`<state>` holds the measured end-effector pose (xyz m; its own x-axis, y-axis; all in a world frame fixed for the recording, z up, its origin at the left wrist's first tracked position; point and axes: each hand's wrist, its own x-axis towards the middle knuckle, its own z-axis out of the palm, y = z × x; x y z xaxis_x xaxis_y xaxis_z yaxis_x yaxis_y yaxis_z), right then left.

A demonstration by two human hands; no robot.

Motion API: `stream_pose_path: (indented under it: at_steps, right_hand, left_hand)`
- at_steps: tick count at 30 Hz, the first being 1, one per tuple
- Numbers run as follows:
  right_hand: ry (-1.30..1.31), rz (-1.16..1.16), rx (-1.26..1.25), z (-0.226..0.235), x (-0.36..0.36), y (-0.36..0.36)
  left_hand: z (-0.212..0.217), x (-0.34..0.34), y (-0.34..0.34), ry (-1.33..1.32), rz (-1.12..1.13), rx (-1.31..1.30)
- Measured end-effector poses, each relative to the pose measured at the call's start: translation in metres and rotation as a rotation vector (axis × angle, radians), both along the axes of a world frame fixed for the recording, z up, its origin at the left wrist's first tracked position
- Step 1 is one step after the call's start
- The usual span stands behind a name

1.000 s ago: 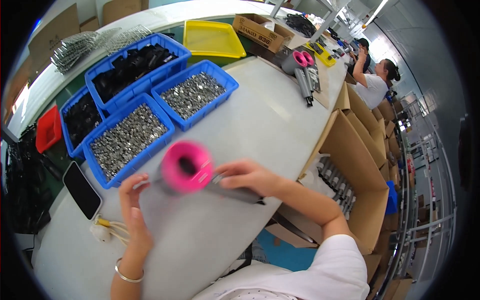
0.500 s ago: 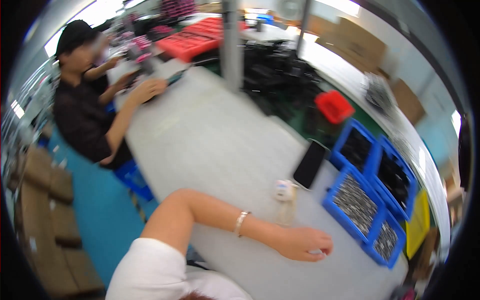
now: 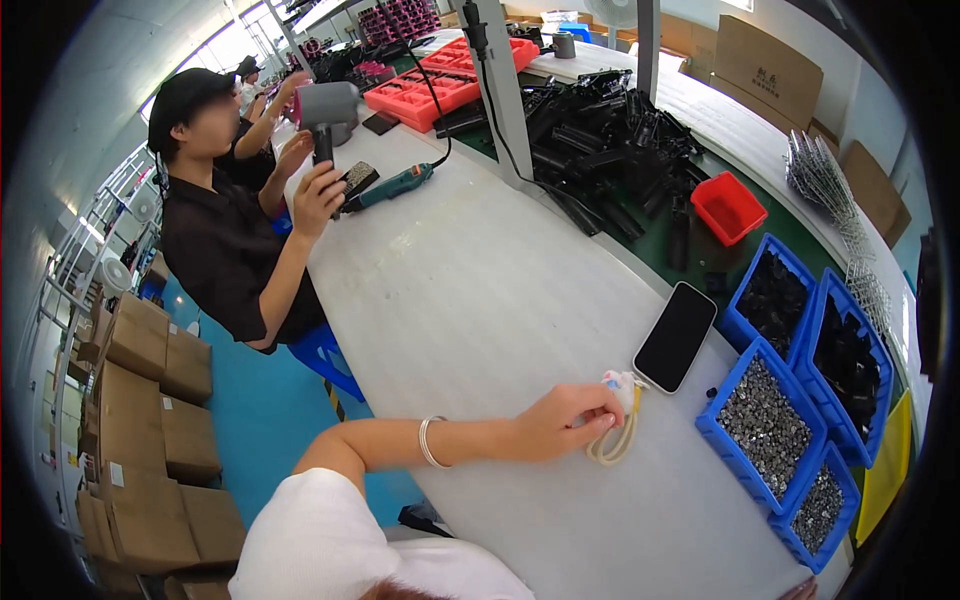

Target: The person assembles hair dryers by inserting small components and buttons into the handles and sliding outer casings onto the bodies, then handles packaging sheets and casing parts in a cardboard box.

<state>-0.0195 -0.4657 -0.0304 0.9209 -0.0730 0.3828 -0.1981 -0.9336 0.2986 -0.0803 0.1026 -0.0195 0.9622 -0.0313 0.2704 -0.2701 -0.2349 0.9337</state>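
My left hand point(image 3: 562, 422) reaches across the white table point(image 3: 480, 300) from the lower left, a bracelet on its wrist. Its fingers are curled on a small white piece with beige looped cords point(image 3: 618, 432) lying on the table. A black phone point(image 3: 676, 338) lies face up just beyond it. Right of the phone stand blue bins of small grey metal parts point(image 3: 765, 425). My right hand is out of the picture.
More blue bins hold black parts point(image 3: 850, 350); a red bin point(image 3: 728, 207) and a pile of black parts point(image 3: 600, 130) lie behind. At the left a seated co-worker holds a grey hair dryer point(image 3: 325, 105) near a teal electric screwdriver point(image 3: 390, 187). Cartons point(image 3: 140, 400) stack on the floor.
The view has swung to the left. A second ago both hands held a pink round-headed hair dryer; now only my left hand shows, on the looped cords by the phone.
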Motion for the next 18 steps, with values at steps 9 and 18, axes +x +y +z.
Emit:
stream_pose_path:
  at_steps: [9,18]
  right_hand:
    - [-0.117,0.185,0.282,0.003,-0.012,0.015]
    - [-0.126,0.209,0.325,0.001,-0.010,0.016]
  left_hand:
    - [0.002,-0.001,0.008,0.219,-0.050,0.021]
    - [0.019,-0.024,0.086,0.150,0.452,-0.446]
